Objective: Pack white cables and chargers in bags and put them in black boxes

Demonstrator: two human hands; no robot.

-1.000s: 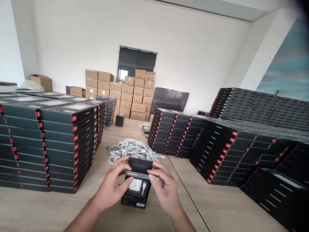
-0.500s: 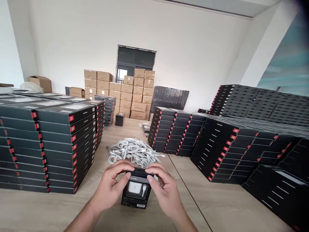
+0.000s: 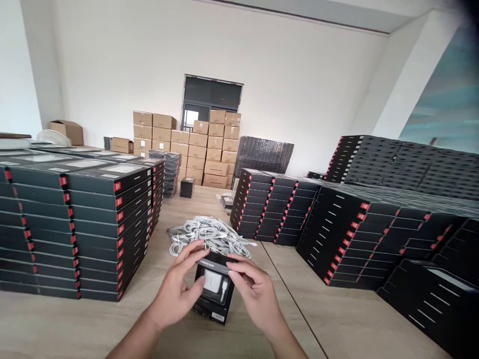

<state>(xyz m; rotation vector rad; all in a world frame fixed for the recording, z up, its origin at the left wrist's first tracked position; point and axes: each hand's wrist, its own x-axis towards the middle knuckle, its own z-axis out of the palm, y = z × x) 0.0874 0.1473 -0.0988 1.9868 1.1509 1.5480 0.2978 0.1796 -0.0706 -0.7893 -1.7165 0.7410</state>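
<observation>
My hands hold a black retail box between them, low over the wooden table, its face printed with a white charger and cable. My left hand grips its left side and my right hand its upper right edge. The box's lower end is near or on the tabletop; I cannot tell which. Just beyond my fingers lies a tangled heap of white cables, close to my left hand but not touching it as far as I can see.
Tall stacks of black boxes with red labels stand left and right on the table. Several more rows stand behind on the right. Cardboard cartons are piled against the far wall below a window, beside a dark stacked crate pile.
The box has turned and tilted, showing more of its face, and my fingers have spread from its top edge to its sides. The view has shifted slightly.
</observation>
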